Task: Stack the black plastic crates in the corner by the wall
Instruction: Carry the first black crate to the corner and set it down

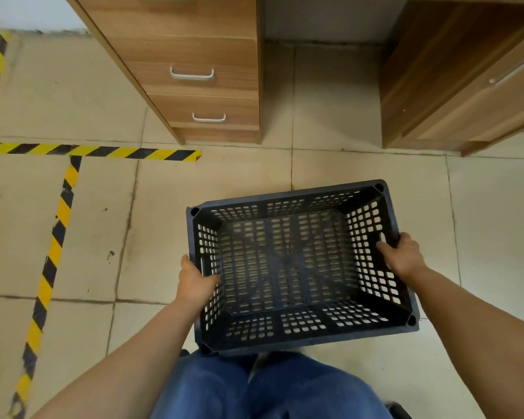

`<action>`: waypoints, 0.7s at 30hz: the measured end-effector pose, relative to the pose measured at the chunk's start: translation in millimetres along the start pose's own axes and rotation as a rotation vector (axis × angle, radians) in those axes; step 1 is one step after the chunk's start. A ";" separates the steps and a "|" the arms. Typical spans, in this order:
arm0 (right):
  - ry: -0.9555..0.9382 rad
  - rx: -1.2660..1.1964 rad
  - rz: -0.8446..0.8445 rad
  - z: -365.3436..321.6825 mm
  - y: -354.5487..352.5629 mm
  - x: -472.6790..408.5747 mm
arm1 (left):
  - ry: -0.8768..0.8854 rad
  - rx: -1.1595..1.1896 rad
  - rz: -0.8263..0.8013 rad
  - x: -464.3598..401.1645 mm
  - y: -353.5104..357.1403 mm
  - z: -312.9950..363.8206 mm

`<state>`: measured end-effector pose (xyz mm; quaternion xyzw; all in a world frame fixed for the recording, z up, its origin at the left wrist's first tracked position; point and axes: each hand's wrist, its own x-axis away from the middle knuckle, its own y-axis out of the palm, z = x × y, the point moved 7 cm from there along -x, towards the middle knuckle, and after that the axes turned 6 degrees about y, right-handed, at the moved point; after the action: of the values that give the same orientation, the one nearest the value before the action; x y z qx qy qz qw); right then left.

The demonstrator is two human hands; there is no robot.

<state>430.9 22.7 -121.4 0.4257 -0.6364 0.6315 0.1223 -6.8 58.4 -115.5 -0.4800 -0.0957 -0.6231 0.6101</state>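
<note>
One black plastic crate [288, 267] with perforated walls and floor is held in front of my legs, above the tiled floor, its open top facing me. It is empty. My left hand [195, 279] grips the crate's left short wall at the rim, thumb inside. My right hand [401, 255] grips the right short wall the same way. The crate is slightly rotated, its far right corner furthest from me. No other crate is in view.
A wooden desk stands ahead, with a drawer unit [200, 77] on the left and a cabinet [460, 86] on the right, a knee gap between them. Yellow-black hazard tape [103, 152] marks lines on the beige floor at left. A white wall [22, 10] shows top left.
</note>
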 end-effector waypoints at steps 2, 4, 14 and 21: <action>0.067 -0.172 -0.073 9.7 -3.6 -3.5 | -0.057 0.025 -0.007 0.5 -8.0 2.8; 0.139 -0.262 -0.139 13.2 -8.2 7.3 | -0.098 0.025 -0.025 4.7 -19.2 7.2; 0.303 -0.546 -0.344 11.6 -74.8 143.9 | -0.198 0.126 0.035 82.9 -104.0 31.2; 0.326 -0.594 -0.361 5.3 -143.6 241.0 | -0.200 0.237 0.043 194.1 -159.4 88.3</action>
<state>386.5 -52.4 145.3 0.3710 -0.6784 0.4475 0.4494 -60.3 28.7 143.6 -0.4661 -0.2184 -0.5434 0.6632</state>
